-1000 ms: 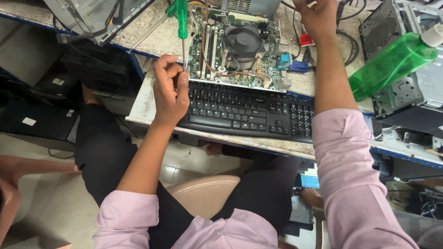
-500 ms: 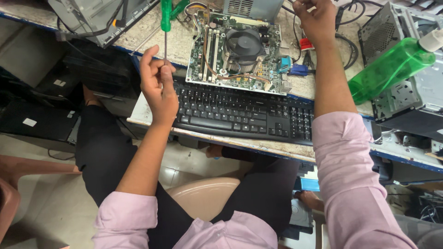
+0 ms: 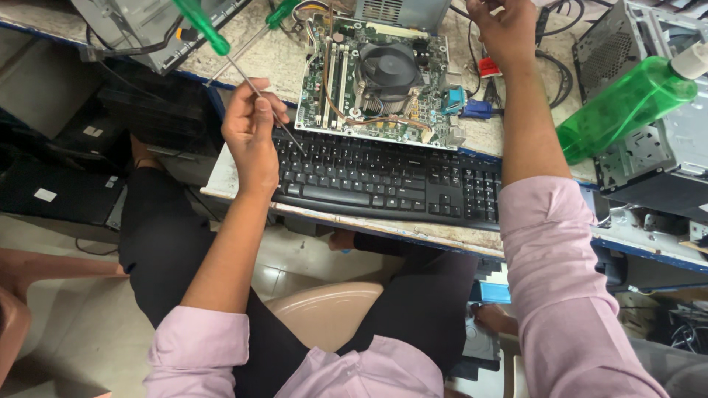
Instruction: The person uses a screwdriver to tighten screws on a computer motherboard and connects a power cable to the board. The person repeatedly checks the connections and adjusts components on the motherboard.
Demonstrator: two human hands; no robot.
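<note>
My left hand [image 3: 251, 133] pinches the metal shaft of a green-handled screwdriver [image 3: 199, 28]. The tool is tilted, with its handle up to the left and its tip over the black keyboard [image 3: 383, 180]. A green motherboard [image 3: 335, 81] with a round black fan [image 3: 387, 68] lies just behind the keyboard. My right hand [image 3: 505, 33] is curled at the top edge among cables beside the board. What it holds is cut off from view.
A second green-handled screwdriver [image 3: 282, 12] lies on the bench left of the board. A green plastic bottle [image 3: 623, 107] leans on an open computer case [image 3: 664, 140] at the right. Another case [image 3: 140, 29] sits at the top left. A beige chair seat [image 3: 324, 313] is below.
My left hand has drawn the screwdriver back from the motherboard's left edge. The handle has swung from upright over to the left. My right hand has stayed at the cables.
</note>
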